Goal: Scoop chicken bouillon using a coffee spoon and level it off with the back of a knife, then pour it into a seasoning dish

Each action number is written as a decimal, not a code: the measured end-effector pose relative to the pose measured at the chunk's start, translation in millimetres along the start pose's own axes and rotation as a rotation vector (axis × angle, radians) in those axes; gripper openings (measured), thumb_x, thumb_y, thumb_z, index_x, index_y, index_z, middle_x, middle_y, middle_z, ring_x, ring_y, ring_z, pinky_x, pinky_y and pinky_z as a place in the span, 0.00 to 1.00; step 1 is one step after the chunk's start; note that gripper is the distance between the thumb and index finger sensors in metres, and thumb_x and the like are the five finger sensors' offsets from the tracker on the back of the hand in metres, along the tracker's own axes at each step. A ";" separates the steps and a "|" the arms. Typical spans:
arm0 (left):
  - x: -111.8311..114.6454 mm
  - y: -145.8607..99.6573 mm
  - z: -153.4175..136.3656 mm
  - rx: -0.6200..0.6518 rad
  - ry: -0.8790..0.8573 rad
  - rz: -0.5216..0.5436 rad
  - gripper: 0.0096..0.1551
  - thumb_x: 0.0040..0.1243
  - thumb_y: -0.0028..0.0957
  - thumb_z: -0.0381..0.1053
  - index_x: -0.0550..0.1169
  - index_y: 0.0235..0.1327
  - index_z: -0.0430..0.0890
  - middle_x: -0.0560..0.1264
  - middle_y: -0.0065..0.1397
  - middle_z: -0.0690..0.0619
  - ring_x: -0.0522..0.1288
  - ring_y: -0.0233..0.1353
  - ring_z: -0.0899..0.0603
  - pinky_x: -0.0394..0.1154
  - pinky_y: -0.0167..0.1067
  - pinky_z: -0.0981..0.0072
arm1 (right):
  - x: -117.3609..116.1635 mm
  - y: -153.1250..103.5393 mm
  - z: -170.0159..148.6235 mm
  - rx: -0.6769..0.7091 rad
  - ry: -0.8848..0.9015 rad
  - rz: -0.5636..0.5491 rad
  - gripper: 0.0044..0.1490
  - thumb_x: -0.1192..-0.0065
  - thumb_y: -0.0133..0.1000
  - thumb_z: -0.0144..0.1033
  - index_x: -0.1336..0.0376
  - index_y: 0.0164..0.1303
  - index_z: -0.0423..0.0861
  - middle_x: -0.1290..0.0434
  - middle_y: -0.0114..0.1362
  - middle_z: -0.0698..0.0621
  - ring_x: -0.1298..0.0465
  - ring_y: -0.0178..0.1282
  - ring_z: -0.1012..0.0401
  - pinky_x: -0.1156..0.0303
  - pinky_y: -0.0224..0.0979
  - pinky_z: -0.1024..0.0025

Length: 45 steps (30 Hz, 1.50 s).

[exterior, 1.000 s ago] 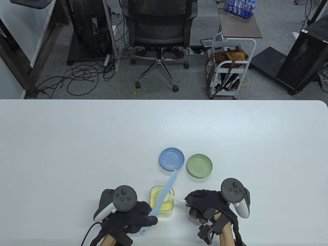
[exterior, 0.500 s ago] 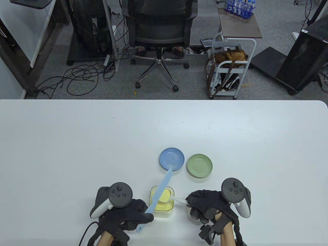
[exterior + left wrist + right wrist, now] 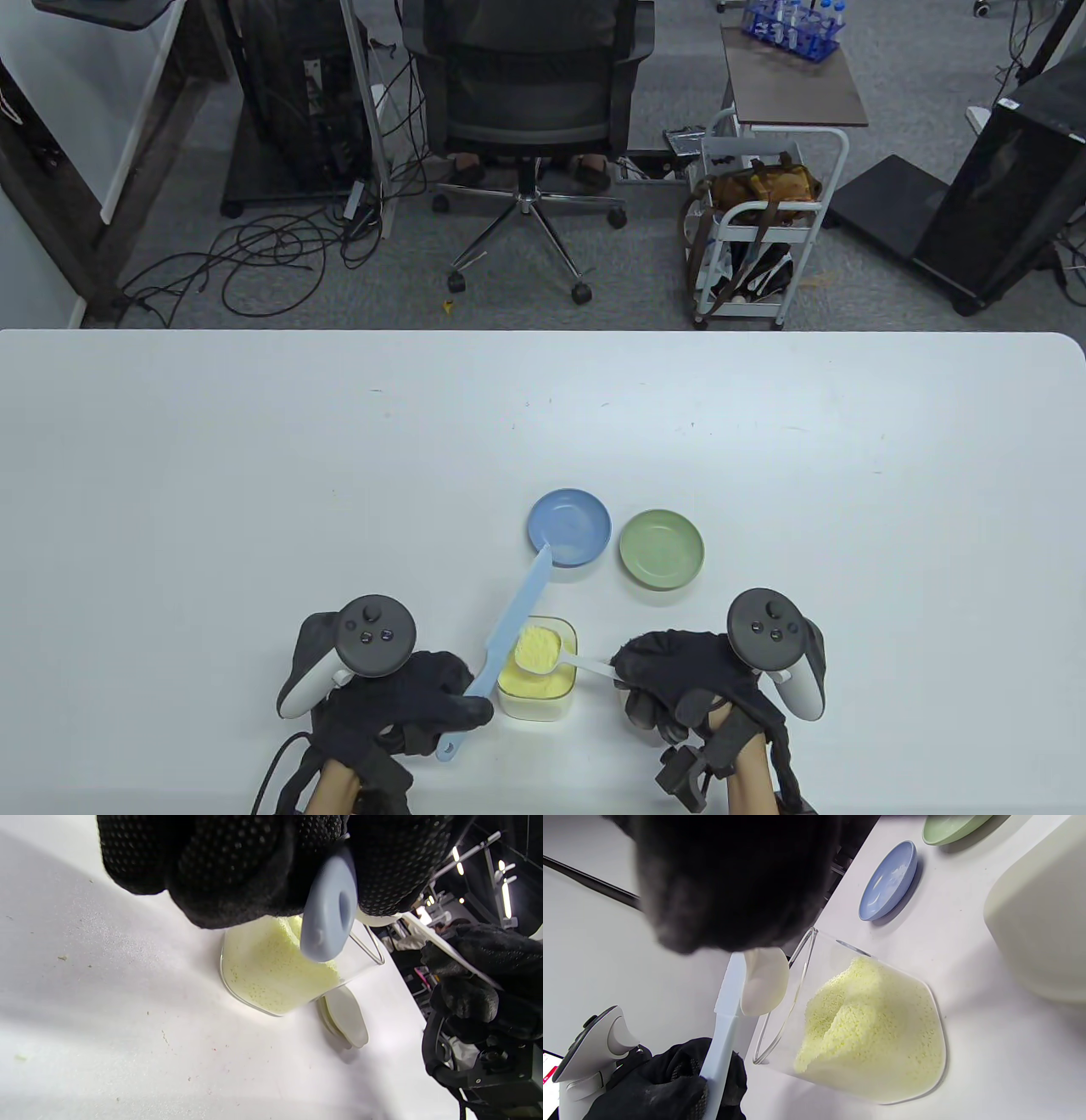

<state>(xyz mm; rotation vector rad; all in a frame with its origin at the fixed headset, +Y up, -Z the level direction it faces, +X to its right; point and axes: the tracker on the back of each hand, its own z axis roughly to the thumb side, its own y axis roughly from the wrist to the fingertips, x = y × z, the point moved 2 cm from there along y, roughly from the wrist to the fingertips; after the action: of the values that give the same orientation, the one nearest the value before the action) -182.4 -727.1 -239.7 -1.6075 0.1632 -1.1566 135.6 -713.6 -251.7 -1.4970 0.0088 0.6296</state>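
Landmark: the clear container (image 3: 537, 671) of yellow chicken bouillon (image 3: 869, 1018) stands on the white counter (image 3: 254, 475), near its front edge; all places below are given from this container.
Left hand (image 3: 399, 713): it is just left of the container. Its grip is curled tightly around the handle of the light blue knife (image 3: 509, 624).
Knife: the blade runs from the hand up past the left side of the container and points toward the blue dish. In the table view its tip lies over the near rim of that dish; whether it touches cannot be told. In the left wrist view the round handle end (image 3: 328, 908) with a hole sticks out of the glove.
Right hand (image 3: 679, 688): it is just right of the container. Its grip pinches the handle of the white coffee spoon (image 3: 568, 658).
Coffee spoon: the bowl is held above the container and is filled with bouillon (image 3: 536, 651). The knife blade is just beside the bowl on its left.
Blue dish (image 3: 569, 526): behind the container, near it.
Green dish (image 3: 661, 548): behind the container and to the right, just beside the blue dish, not touching it.
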 end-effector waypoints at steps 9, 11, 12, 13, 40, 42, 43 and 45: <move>-15.2 -2.5 -28.1 -0.190 -0.011 0.205 0.27 0.71 0.45 0.60 0.80 0.47 0.42 0.84 0.39 0.47 0.84 0.32 0.51 0.78 0.48 0.56 | -1.3 1.3 -0.9 0.000 0.002 0.007 0.21 0.35 0.50 0.35 0.28 0.37 0.31 0.19 0.22 0.42 0.24 0.04 0.77 0.21 0.16 0.73; -15.6 -0.4 -36.9 -0.267 0.025 0.228 0.27 0.71 0.45 0.60 0.80 0.48 0.42 0.84 0.39 0.47 0.84 0.32 0.51 0.78 0.48 0.56 | -1.5 1.4 -1.1 0.001 0.005 0.008 0.21 0.35 0.50 0.35 0.28 0.37 0.31 0.19 0.22 0.42 0.24 0.04 0.77 0.21 0.16 0.73; -15.5 0.8 -40.4 -0.299 0.044 0.232 0.28 0.71 0.44 0.60 0.80 0.48 0.42 0.84 0.39 0.47 0.84 0.32 0.51 0.78 0.48 0.56 | -1.5 1.5 -1.3 0.000 0.005 0.008 0.21 0.35 0.50 0.35 0.28 0.37 0.30 0.19 0.22 0.42 0.24 0.04 0.77 0.21 0.16 0.73; -14.8 2.9 -46.2 -0.344 0.072 0.238 0.28 0.71 0.44 0.60 0.80 0.48 0.42 0.84 0.39 0.47 0.84 0.33 0.51 0.78 0.48 0.56 | -1.3 1.6 -1.4 0.000 0.006 0.006 0.21 0.35 0.50 0.35 0.28 0.37 0.30 0.19 0.22 0.42 0.24 0.04 0.77 0.21 0.16 0.73; -4.2 16.7 -80.5 -0.641 0.293 0.198 0.28 0.70 0.29 0.63 0.82 0.36 0.46 0.84 0.32 0.50 0.83 0.26 0.53 0.79 0.42 0.59 | -3.5 2.0 -2.3 0.009 0.003 0.016 0.21 0.35 0.50 0.35 0.28 0.38 0.31 0.19 0.22 0.42 0.24 0.05 0.77 0.21 0.16 0.73; -4.4 16.1 -81.1 -0.637 0.297 0.211 0.28 0.70 0.29 0.63 0.82 0.36 0.46 0.84 0.32 0.50 0.83 0.25 0.53 0.79 0.42 0.59 | -3.8 2.4 -3.0 0.002 -0.003 0.017 0.21 0.35 0.50 0.35 0.28 0.38 0.31 0.19 0.23 0.42 0.24 0.05 0.77 0.21 0.17 0.73; -4.4 16.0 -81.0 -0.637 0.298 0.213 0.29 0.70 0.28 0.64 0.82 0.36 0.46 0.84 0.32 0.50 0.83 0.25 0.53 0.79 0.42 0.59 | -4.1 2.5 -3.5 -0.002 -0.005 0.017 0.21 0.35 0.50 0.35 0.28 0.38 0.31 0.19 0.23 0.42 0.24 0.05 0.77 0.21 0.17 0.73; -4.2 16.0 -80.4 -0.627 0.307 0.221 0.29 0.70 0.28 0.64 0.82 0.36 0.46 0.84 0.32 0.50 0.83 0.26 0.53 0.79 0.42 0.59 | -4.7 2.9 -4.9 -0.009 -0.005 0.017 0.21 0.35 0.50 0.35 0.28 0.38 0.31 0.19 0.23 0.42 0.24 0.05 0.77 0.21 0.17 0.73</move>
<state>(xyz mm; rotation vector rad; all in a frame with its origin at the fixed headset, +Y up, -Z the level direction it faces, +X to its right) -236.7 -784.9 -260.8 -1.8698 0.9581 -1.2394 132.3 -720.1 -253.1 -1.5054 0.0148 0.6485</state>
